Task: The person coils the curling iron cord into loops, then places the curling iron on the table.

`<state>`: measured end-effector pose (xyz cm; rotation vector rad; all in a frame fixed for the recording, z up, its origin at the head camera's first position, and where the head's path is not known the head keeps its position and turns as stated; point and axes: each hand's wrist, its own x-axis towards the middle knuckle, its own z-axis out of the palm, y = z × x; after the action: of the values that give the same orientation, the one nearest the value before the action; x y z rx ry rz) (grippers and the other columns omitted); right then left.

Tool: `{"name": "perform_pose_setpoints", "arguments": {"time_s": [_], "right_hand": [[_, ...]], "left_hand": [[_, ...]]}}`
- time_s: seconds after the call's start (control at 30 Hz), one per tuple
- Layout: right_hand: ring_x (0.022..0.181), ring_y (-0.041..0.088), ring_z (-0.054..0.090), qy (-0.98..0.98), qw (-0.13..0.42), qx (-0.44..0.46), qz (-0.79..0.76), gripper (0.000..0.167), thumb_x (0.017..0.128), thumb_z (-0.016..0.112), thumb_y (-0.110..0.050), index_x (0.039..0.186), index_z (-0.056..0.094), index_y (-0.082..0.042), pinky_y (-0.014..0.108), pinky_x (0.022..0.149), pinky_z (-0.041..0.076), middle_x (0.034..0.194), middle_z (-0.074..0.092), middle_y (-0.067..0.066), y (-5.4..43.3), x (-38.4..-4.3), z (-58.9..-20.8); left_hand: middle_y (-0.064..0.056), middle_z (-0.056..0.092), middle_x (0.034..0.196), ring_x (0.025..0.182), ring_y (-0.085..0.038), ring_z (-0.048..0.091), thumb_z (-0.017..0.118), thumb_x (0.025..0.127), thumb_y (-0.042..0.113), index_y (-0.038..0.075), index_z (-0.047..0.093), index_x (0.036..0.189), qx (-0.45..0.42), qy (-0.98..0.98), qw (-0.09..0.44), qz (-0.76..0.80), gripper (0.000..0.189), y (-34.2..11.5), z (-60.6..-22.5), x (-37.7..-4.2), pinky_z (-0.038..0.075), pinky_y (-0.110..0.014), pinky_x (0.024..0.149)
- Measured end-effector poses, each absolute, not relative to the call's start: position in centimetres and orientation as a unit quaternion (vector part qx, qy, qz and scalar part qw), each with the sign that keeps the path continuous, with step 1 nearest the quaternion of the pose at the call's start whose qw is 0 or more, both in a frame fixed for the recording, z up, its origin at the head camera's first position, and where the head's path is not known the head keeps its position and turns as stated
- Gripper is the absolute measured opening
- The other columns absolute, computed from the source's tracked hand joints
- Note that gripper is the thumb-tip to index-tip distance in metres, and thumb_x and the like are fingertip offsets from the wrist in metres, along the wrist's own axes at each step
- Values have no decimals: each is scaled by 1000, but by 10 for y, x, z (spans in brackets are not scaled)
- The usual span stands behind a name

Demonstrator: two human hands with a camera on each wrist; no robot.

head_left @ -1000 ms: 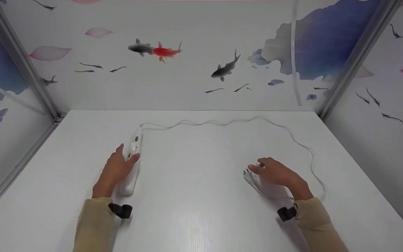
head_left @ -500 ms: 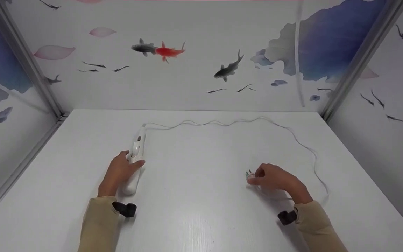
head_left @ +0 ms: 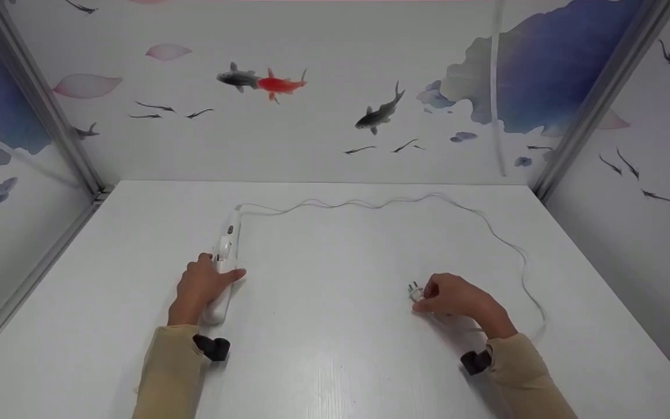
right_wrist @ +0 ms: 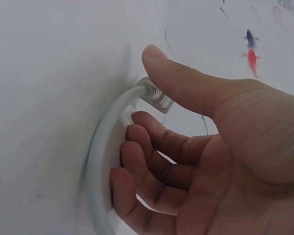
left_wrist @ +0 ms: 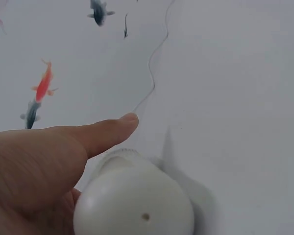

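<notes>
A long white corded appliance [head_left: 233, 235] with a rounded near end and a small brown button lies lengthwise on the left of the table. My left hand [head_left: 198, 285] lies over its middle, fingers along the left side and thumb out straight past the right edge. In the left wrist view the thumb [left_wrist: 105, 134] extends above the rounded white end [left_wrist: 137, 200]; the other fingers are mostly hidden. On the right, my right hand [head_left: 457, 297] pinches the pale power plug [head_left: 415, 293] between thumb and forefinger, prongs facing away. Its thick cable [right_wrist: 95, 161] curves past the curled fingers.
The thin white cord [head_left: 370, 205] runs from the appliance's far end along the back of the white table [head_left: 312, 349], then round the right side to the plug. Printed walls [head_left: 312, 139] enclose the back and sides. A camera [head_left: 474, 362] sits on the right wrist.
My right hand has come down and its thumb and forefinger have closed on the plug. My left hand has slid slightly nearer along the appliance, its thumb spreading outward.
</notes>
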<state>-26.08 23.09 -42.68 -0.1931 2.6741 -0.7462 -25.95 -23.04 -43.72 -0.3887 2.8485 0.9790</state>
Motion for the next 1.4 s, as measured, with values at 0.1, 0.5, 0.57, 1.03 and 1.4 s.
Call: {"name": "perform_pose_setpoints", "arguments": {"time_s": [0.1,0.5,0.57,1.03,1.4], "right_hand": [[80,17,53,945,177,-67,-266,33,86,79,-33,98,62,-7,30,67,43,89,59,4,231,-260,-428],[82,18,51,946,173,-78,-261,28,88,76,-27,97,62,-5,30,69,42,88,58,4,226,-262,-426],[83,18,51,947,175,-87,-255,27,89,75,-26,98,62,-4,31,70,42,89,57,4,226,-263,-426],[83,18,55,941,176,-122,-264,24,89,75,-16,106,66,-3,31,70,46,95,64,8,246,-263,-421],[91,25,61,960,109,-126,-226,27,91,70,-15,114,66,-1,41,77,51,105,68,16,279,-267,-422]], "left_hand": [[-33,61,120,93,-32,62,68,90,49,-14,43,136,-127,939,47,316,82,-230,-438,-259,52,-43,75],[-28,64,114,90,-29,62,61,96,38,-12,52,124,-133,932,34,334,59,-232,-439,-258,49,-39,73],[-28,64,110,88,-29,61,60,96,37,-13,52,122,-132,931,32,340,57,-232,-439,-258,49,-39,71],[-33,56,123,99,-33,57,54,99,33,-17,41,133,-122,914,76,380,61,-234,-426,-254,51,-48,83],[-36,44,144,123,-43,52,46,100,35,-14,26,148,-134,896,87,414,71,-241,-424,-257,46,-61,98]]}}
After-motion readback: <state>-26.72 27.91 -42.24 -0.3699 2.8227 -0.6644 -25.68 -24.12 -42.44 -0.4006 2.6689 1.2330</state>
